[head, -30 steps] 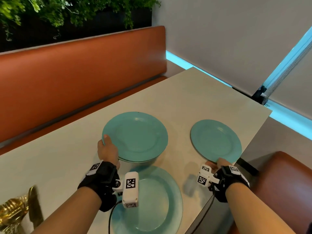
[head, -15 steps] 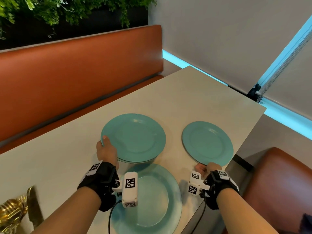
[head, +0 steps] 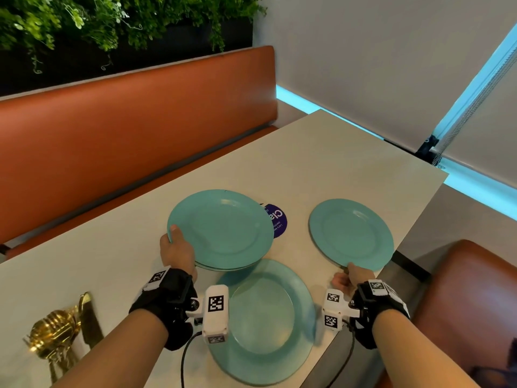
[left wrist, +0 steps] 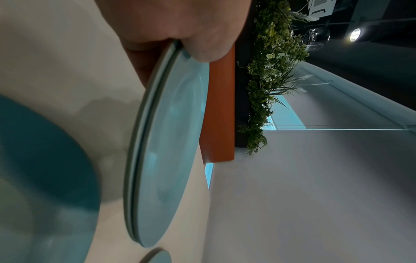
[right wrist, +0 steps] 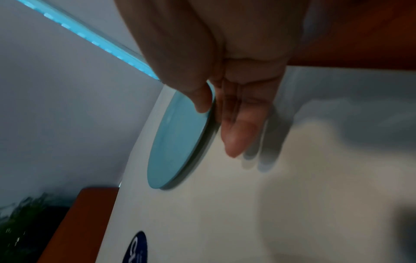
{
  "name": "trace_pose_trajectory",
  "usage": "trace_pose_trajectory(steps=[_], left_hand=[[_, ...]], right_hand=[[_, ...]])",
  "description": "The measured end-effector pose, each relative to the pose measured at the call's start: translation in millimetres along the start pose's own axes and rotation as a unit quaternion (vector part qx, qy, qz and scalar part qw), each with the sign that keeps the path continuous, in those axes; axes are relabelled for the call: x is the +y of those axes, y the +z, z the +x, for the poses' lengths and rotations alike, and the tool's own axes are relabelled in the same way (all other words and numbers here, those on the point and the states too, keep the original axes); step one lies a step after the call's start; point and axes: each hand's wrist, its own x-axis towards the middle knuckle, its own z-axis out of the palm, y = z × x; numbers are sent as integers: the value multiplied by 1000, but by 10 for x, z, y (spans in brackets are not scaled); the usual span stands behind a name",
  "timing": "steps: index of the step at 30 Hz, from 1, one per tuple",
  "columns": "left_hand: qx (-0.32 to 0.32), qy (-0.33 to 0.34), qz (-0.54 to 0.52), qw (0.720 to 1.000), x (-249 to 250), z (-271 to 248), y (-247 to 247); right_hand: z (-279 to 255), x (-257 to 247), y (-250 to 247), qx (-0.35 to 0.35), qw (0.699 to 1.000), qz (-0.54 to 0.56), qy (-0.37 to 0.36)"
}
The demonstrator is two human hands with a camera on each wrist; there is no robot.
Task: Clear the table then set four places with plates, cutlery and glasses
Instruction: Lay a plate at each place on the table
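Your left hand [head: 179, 249] grips a stack of two round teal plates [head: 221, 229] above the pale counter [head: 321, 161], thumb on the rim. Your right hand's [head: 349, 277] fingers [right wrist: 234, 142] pinch the single teal plate [head: 351, 233] lying near the counter's right edge. A third teal plate [head: 265, 320] lies between your wrists.

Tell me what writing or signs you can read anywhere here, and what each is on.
"Cla": white letters on the round purple sticker on the table, cut off by the stack of plates.
Small white lines below it: too small to read.
Black-and-white square code tags on the wrist cameras and straps: patterns, no words.
Nothing else is legible.
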Motion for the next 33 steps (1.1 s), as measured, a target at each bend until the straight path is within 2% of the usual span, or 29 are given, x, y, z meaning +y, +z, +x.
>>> trace_pose_trajectory(steps=[4, 8, 11, 16, 27, 33], left_hand=[[-5, 4, 0, 1000, 26, -52, -93], [-8, 8, 1, 1000, 42, -77, -162], [-18, 12, -5, 1000, 67, -120, -213], [-29, 21, -13, 999, 103, -201, -337], [-26, 23, -9, 999, 82, -278, -662], [-30, 21, -5, 999, 142, -270, -660]], right_hand=[[-102, 105, 0, -6, 989, -141, -37], [-257, 203, -37, -66, 974, -208, -66], [-394, 387, -31, -116, 947, -288, -80], [-514, 662, -13, -104, 886, -427, -146], [-804, 973, -146, -81, 883, -435, -157], [-820, 966, -152, -85, 896, -413, -142]])
